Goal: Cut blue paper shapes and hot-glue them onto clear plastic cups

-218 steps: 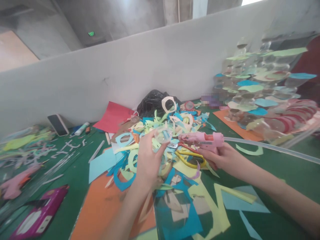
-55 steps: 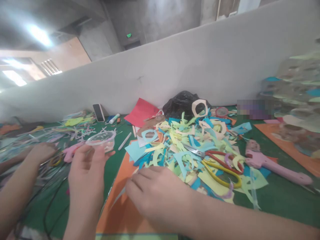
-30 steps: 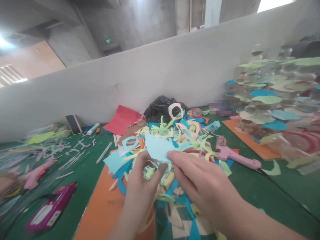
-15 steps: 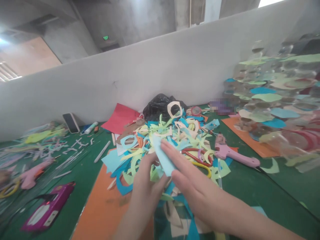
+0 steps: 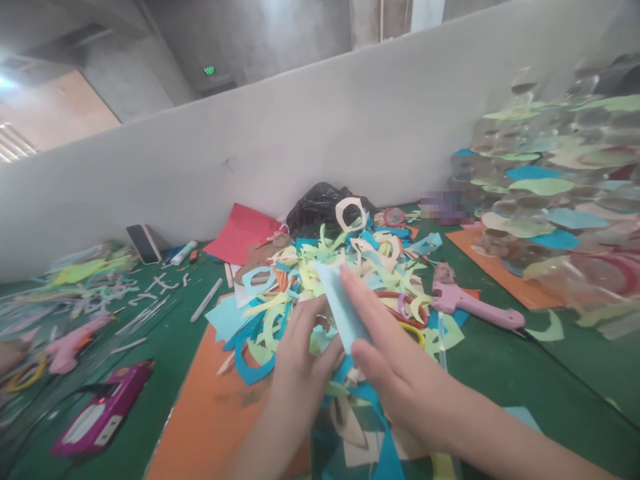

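A folded-looking piece of light blue paper [image 5: 343,313] stands tilted between my two hands, above a heap of paper scraps. My right hand [image 5: 400,360] lies along its right side, the fingers straight and together, with the thumb at the lower edge. At the left edge my left hand [image 5: 305,360] curves its fingers and thumb against the paper, leaving a gap between them; its fingertips are partly hidden. Just beyond my right hand are red-handled scissors [image 5: 400,303] and a yellow ring-shaped handle [image 5: 416,335].
Cut paper scraps [image 5: 270,313] cover an orange sheet [image 5: 200,407]. A pink glue gun [image 5: 475,310] with a cord lies right, near stacked clear cups and paper shapes [image 5: 540,187]. Left are a magenta device [image 5: 103,413], another pink glue gun [image 5: 75,343] and part of another person's hand [image 5: 13,357].
Both hands and the light blue paper have shifted slightly right. The paper now shows more edge-on. The view has turned a little.
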`<state>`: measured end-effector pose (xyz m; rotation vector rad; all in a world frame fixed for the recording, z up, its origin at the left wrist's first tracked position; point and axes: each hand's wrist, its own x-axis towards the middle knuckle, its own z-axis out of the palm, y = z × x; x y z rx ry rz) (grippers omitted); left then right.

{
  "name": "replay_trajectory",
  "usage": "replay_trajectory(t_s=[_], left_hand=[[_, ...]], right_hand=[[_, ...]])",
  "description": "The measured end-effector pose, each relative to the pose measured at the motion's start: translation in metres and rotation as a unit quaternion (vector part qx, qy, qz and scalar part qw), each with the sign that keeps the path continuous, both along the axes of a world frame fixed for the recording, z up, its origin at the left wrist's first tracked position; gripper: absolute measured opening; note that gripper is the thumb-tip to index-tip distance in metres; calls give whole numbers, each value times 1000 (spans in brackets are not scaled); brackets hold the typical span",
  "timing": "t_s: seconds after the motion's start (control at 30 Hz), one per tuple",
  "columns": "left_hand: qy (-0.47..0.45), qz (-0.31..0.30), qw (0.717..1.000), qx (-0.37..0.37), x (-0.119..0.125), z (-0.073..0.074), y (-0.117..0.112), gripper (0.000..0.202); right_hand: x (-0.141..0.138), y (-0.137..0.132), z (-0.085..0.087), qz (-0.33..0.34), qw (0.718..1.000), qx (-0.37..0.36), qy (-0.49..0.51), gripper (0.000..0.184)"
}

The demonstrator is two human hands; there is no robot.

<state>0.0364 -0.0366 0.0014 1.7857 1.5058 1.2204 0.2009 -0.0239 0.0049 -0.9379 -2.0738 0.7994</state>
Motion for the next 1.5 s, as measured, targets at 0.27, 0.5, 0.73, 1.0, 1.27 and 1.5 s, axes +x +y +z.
replay_trajectory(t_s=[0.27, 0.5, 0.73, 1.0, 1.27, 1.5], left_hand=[[-99, -46, 993, -50, 5, -3, 3, 28], [-72, -63, 994, -50, 12, -7, 10, 40], [-48, -68, 995, -52, 17, -13, 17, 35], [-126, -30, 988, -84, 21, -19, 23, 42], [-210, 13, 967, -145, 10, -14, 23, 51], [-105, 26, 980, -166, 3, -19, 27, 36]], right_hand=[[2, 3, -7, 12, 998, 21, -59, 79], [6, 9, -8, -53, 987, 144, -45, 76], [18, 18, -12, -73, 988, 115, -74, 77], [10, 15, -20, -4, 982, 90, -168, 76], [4, 16, -33, -65, 969, 168, -167, 65], [5, 31, -46, -159, 977, 117, -77, 47]])
